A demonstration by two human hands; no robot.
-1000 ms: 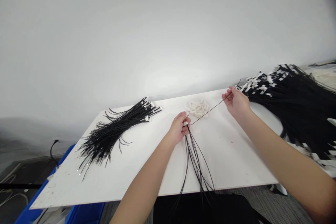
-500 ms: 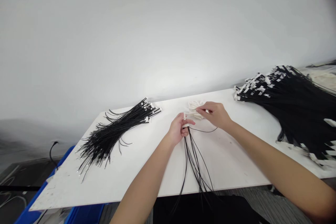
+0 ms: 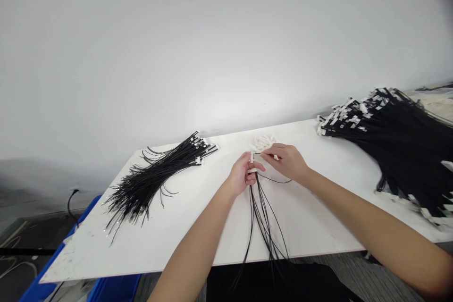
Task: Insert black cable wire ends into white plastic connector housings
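Note:
My left hand (image 3: 241, 174) is closed on a white connector (image 3: 252, 156), held upright between thumb and fingers. A second white connector (image 3: 252, 170) sits across the same hand's fingers, and thin black wires (image 3: 264, 222) hang from it past the table's front edge. Just to the right, my right hand (image 3: 285, 160) pinches the end of one black wire (image 3: 274, 179), its tip at the upright connector. Whether the tip is inside the connector I cannot tell. Behind the hands lies a small pile of loose white connectors (image 3: 264, 142).
A bundle of black wires (image 3: 152, 179) with white connectors lies on the left of the white table (image 3: 198, 226). A larger heap of black wire harnesses (image 3: 399, 141) covers the right side. A blue bin (image 3: 115, 288) stands below the table's left end, and a wall rises behind.
My right hand has moved left and slightly toward me, bringing the wire end from near the pile to the upright connector. My left hand has barely shifted.

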